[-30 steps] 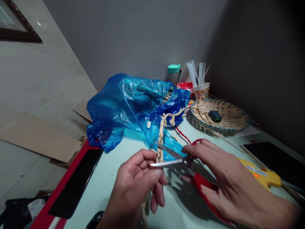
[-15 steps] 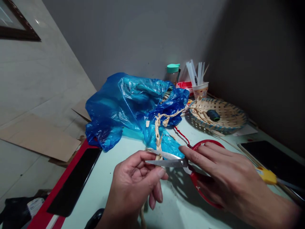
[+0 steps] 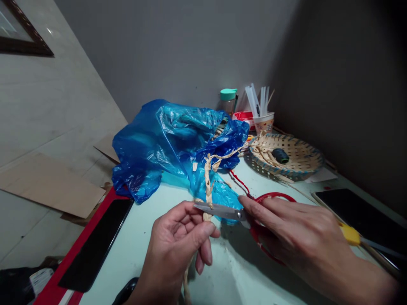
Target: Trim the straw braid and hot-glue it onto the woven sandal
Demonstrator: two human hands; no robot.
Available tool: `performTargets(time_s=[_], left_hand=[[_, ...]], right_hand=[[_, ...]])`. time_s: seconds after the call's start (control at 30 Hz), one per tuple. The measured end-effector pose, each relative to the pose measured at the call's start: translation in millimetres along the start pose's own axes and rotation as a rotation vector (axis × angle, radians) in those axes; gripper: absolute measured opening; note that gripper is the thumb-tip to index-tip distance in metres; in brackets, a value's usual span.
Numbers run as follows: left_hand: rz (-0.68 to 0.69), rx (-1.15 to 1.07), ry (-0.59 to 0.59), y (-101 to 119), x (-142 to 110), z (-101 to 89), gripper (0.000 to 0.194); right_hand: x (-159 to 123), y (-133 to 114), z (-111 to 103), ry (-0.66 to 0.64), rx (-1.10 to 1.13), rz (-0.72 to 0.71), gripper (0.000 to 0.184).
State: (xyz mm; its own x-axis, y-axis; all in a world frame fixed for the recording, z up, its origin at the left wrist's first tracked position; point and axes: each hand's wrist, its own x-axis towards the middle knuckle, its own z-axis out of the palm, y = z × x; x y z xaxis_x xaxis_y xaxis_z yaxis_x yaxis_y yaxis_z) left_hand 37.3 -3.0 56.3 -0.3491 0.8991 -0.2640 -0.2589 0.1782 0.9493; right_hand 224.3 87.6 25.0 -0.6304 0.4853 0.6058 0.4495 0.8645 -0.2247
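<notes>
My left hand (image 3: 182, 235) pinches a pale braided straw cord (image 3: 208, 182) between thumb and fingers. The cord runs up from my fingertips over a blue plastic bag (image 3: 178, 140), and a tail of it hangs below my palm. In my right hand (image 3: 305, 237) is a pair of scissors (image 3: 222, 212) with red handles, a red twisted string (image 3: 240, 182) trailing from them. Their blades are together across the cord, just above my left fingertips. Whether the cord is cut through I cannot tell.
A woven basket (image 3: 313, 159) with a dark thread spool (image 3: 280, 156) stands at the back right, by a paper cup (image 3: 264, 123) of plastic strips. Dark phones (image 3: 98, 245) lie at left and right. A yellow-handled tool (image 3: 349, 234) is beside my right hand.
The scissor blades, spread around the cord before, have closed across it. My left hand keeps its pinch on the cord. The view has shifted slightly.
</notes>
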Motion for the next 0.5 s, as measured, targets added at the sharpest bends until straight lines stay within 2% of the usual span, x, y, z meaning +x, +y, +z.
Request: performTargets(time_s=[0.2, 0.33, 0.4, 0.5], left_hand=[[-0.009, -0.103, -0.102, -6, 2, -4.3, 0.023], [0.0, -0.15, -0.114, -6, 2, -6.8, 0.025], [0.001, -0.153, -0.082, -6, 2, -9.2, 0.025], [-0.021, -0.168, -0.056, -6, 3, -13.4, 0.022]], right_hand=[[-6, 5, 5, -0.013, 0.049, -0.032, 0.029], [-7, 11, 4, -0.019, 0.114, -0.094, 0.036], [-4, 11, 2, -0.015, 0.165, -0.018, 0.031], [4, 9, -3, -0.006, 0.223, 0.122, 0.012]])
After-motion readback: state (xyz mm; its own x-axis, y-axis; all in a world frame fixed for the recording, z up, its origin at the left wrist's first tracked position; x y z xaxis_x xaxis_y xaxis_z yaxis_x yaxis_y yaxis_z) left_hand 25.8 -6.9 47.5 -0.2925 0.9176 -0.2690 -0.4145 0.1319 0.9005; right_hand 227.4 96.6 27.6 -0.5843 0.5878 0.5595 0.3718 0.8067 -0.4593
